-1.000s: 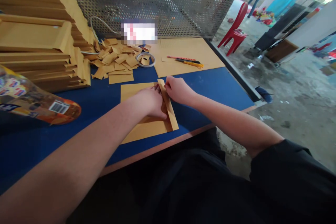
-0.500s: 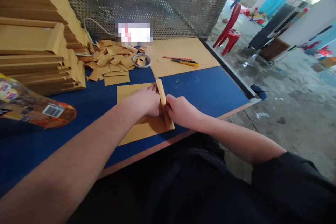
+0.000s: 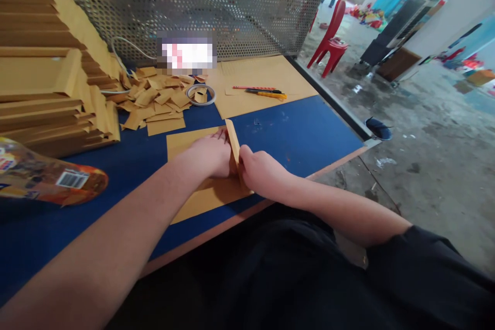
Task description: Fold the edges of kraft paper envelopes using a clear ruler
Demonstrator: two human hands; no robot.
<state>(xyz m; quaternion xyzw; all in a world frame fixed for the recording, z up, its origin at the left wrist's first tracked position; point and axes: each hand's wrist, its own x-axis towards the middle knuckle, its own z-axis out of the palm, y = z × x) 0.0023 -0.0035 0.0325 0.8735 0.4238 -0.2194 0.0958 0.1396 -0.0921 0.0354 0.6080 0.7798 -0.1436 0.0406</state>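
Note:
A brown paper envelope lies flat on the blue table near its front edge. Its flap along the right side stands folded up. My left hand rests on the envelope with fingers pressed down just left of the flap. My right hand is closed around the flap's near end, pinching it from the right.
A tall stack of brown envelopes fills the left. Paper offcuts and a tape roll lie behind. A red pen and a yellow cutter rest on a brown sheet. A printed plastic packet lies at left. Perforated metal screen backs the table.
My right hand has slid along the flap from its far end toward me, now at the near end. My left hand stays pressed on the envelope.

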